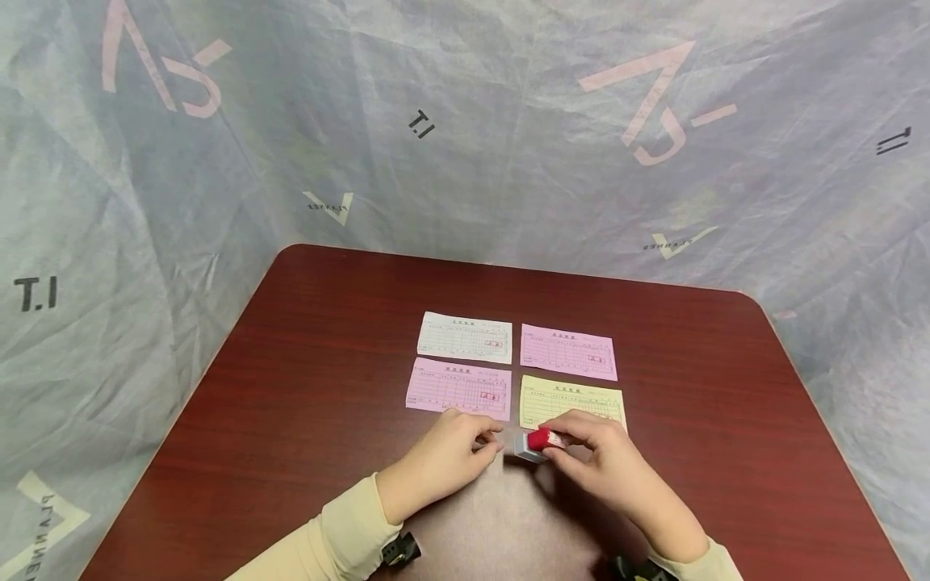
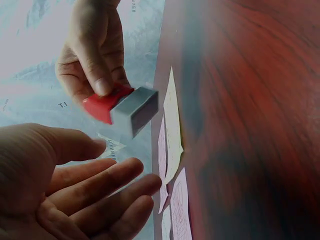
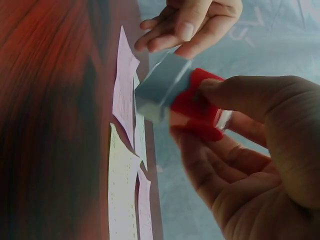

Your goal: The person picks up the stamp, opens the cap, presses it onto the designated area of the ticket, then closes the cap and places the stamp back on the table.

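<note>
My right hand [image 1: 606, 460] pinches a stamp by its red body [image 3: 197, 105] between thumb and fingers, above the near part of the table. The stamp's grey rectangular end [image 2: 137, 112] points toward my left hand [image 1: 454, 452]. That hand holds nothing; its fingers are loosely bent, a short gap from the stamp. Just beyond the hands lies a yellow slip [image 1: 555, 403], its lower right corner partly covered by my right fingers. A pink slip [image 1: 454, 389] lies beyond my left hand, with a red boxed mark at its right.
Farther back on the dark red table [image 1: 349, 323] lie a white slip [image 1: 454, 337] and another pink slip [image 1: 559, 352], both with red marks. Grey printed sheeting [image 1: 508, 186] hangs behind the table and along its sides.
</note>
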A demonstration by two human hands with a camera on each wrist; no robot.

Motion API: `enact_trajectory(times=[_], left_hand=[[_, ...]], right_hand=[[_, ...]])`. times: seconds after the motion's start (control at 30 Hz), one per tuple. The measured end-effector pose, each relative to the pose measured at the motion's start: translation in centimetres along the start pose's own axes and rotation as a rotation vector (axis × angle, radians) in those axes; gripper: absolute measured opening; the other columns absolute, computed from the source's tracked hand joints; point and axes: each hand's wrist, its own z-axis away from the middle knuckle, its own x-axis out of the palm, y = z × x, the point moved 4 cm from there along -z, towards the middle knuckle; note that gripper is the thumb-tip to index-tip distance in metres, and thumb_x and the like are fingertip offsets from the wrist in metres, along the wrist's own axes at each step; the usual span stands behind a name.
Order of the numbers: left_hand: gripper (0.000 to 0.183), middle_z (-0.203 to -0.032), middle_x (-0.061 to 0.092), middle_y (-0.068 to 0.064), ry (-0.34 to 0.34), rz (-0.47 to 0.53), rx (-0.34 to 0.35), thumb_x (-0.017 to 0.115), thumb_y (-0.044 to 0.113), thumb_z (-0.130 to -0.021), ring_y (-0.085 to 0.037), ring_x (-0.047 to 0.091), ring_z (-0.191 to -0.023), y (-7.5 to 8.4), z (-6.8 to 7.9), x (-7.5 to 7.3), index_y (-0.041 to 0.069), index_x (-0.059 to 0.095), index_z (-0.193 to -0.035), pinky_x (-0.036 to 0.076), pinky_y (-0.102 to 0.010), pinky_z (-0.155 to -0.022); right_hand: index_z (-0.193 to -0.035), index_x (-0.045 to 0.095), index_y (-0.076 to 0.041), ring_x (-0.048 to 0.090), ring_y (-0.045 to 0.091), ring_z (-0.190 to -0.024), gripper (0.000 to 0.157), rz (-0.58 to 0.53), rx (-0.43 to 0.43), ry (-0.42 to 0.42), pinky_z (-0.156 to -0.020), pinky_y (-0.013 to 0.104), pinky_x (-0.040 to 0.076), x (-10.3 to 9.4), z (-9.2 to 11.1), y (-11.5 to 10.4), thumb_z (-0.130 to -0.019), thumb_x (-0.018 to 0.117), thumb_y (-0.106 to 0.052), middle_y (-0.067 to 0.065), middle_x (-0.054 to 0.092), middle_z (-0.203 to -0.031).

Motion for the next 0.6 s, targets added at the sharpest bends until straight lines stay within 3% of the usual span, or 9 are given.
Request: enact_trajectory(times=[0.17, 0.37, 0.6], left_hand=[[0.015, -0.088, 0.074, 0.002, 0.024, -0.078, 0.001, 0.068, 0.006, -0.091, 0.0, 0.051, -0.062, -0.15, 0.15, -0.13, 0.003, 0.079, -0.102, 0.044, -0.019, -0.056], [0.012, -0.081, 0.071, 0.006, 0.038, -0.101, -0.003, 0.068, 0.007, -0.091, 0.0, 0.051, -0.062, -0.34, 0.3, -0.19, 0.006, 0.079, -0.095, 0.045, -0.021, -0.057], [0.01, -0.072, 0.062, 0.012, 0.053, -0.116, -0.011, 0.068, 0.005, -0.09, -0.001, 0.049, -0.06, -0.32, 0.55, -0.44, 0.009, 0.077, -0.088, 0.041, -0.021, -0.054]], right_hand=[[-0.103, 0.075, -0.014, 0.065, 0.008, -0.082, 0.033, 0.097, -0.015, -0.02, -0.075, 0.019, 0.051, 0.16, 0.36, 0.38, -0.078, 0.082, 0.006, -0.009, 0.069, -0.095], [-0.098, 0.075, -0.011, 0.059, 0.003, -0.076, 0.029, 0.246, -0.027, -0.047, -0.069, 0.019, 0.047, 0.42, 0.42, 0.4, -0.074, 0.083, 0.004, -0.013, 0.065, -0.088], [-0.096, 0.075, -0.006, 0.058, 0.004, -0.074, 0.03, 0.338, -0.044, -0.075, -0.064, 0.025, 0.051, 0.59, 0.53, 0.31, -0.069, 0.08, 0.008, -0.008, 0.064, -0.086]])
